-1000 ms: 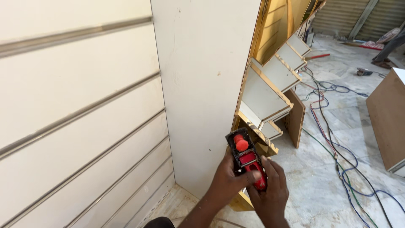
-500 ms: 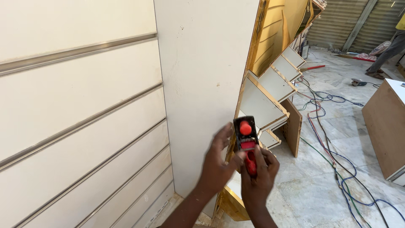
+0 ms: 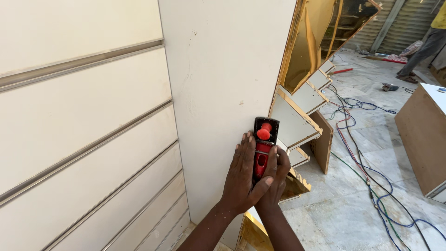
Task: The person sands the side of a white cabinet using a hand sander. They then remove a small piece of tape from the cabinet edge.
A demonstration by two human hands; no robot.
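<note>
A red and black hand plane (image 3: 264, 146) rests upright against the right edge of a tall white panel (image 3: 223, 88). My left hand (image 3: 241, 179) lies flat on the panel face with its thumb hooked around the tool's body. My right hand (image 3: 275, 179) wraps the tool's red handle from behind and below. The tool's red front knob points up, just above my fingers.
White slatted wall boards with grey grooves (image 3: 79, 139) fill the left. Stepped white shelves (image 3: 297, 118) and a gold mirrored panel (image 3: 309, 42) stand behind the white panel. Coloured cables (image 3: 367, 176) trail over the marble floor. A wooden cabinet (image 3: 425, 139) stands at right. A person's legs (image 3: 420, 51) are far back.
Both hands have carried the hand plane upward along the panel's edge, and the view has shifted up and closer with them.
</note>
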